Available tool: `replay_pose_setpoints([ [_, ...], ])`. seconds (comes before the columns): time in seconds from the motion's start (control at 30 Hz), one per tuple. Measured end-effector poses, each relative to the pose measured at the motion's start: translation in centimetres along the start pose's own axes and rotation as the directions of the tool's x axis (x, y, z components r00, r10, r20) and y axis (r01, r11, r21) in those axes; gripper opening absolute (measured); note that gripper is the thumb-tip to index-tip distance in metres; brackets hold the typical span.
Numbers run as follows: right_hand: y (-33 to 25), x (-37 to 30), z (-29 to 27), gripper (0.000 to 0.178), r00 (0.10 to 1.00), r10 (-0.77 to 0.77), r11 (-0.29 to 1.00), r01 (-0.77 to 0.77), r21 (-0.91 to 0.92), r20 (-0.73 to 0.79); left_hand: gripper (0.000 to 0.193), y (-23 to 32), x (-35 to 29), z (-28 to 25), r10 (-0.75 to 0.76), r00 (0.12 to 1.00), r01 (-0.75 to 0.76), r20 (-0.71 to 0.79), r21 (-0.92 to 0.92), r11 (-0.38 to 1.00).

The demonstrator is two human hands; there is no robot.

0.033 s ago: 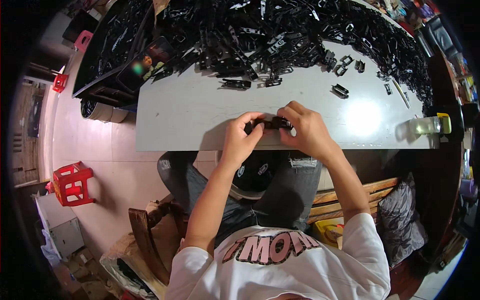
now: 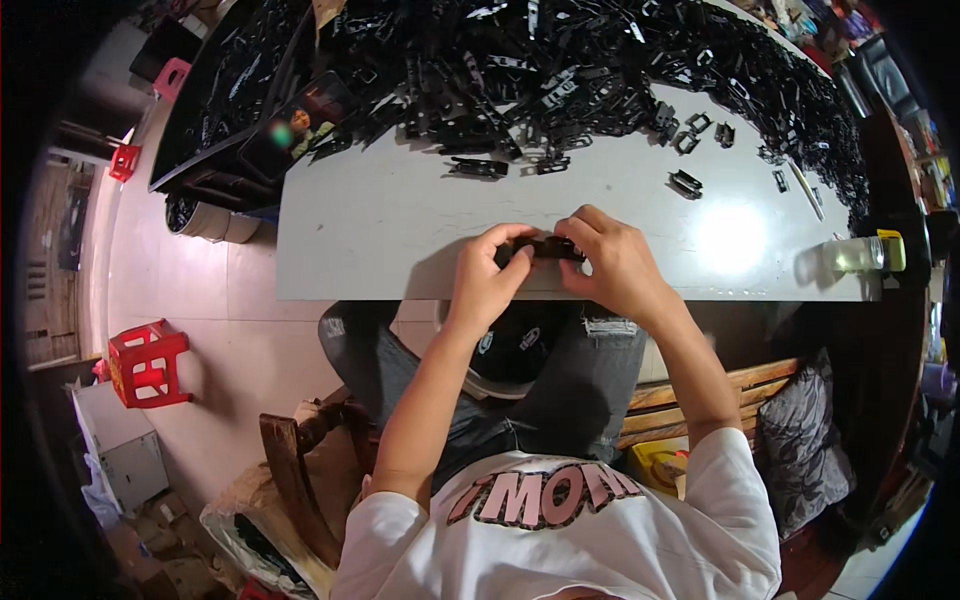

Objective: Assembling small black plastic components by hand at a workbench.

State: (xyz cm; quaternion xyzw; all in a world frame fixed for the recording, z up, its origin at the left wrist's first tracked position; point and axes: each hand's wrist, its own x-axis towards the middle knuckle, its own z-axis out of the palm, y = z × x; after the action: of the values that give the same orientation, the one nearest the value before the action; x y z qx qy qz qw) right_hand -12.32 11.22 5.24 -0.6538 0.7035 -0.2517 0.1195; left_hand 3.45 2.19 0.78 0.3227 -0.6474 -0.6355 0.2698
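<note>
Above the front edge of the pale table, both my hands hold one long black part, like a slim clip or bracket. My left hand pinches its left end between thumb and fingers. The other end is in my right hand, closed with the fingers bent over it. My fingers hide much of the part, so its exact kind does not show. Beyond my hands, a few similar black pieces lie apart from a large heap of black parts. A single black piece rests farther right.
A phone leans at the heap's left. On the right are a thin stick and a clear jar. Below the table edge, between my knees, a bucket holds black parts. A red stool stands on the floor to the left.
The whole view has shifted very slightly. Both hands keep the same hold on the black part, with no clear movement of the fingers.
</note>
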Motion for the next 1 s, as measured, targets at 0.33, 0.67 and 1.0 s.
replay_pose_setpoints([
  [0.33,-1.5,-0.8,1.8,0.031,0.994,-0.09,0.991,0.082,-0.11,-0.067,0.021,-0.3,-0.4,1.4,0.262,0.96,-0.238,-0.102,0.199,0.951],
  [0.67,1.6,-2.1,2.2,0.022,0.92,0.305,0.636,-0.389,0.667,0.246,0.026,0.1,-1.2,0.1,0.093,0.995,-0.091,0.032,-0.081,0.993],
  [1.0,1.1,-0.1,2.0,0.021,0.93,0.126,0.528,-0.357,0.77,0.344,0.026,0.7,-1.6,-1.2,0.023,0.999,-0.03,-0.031,-0.264,0.964],
])
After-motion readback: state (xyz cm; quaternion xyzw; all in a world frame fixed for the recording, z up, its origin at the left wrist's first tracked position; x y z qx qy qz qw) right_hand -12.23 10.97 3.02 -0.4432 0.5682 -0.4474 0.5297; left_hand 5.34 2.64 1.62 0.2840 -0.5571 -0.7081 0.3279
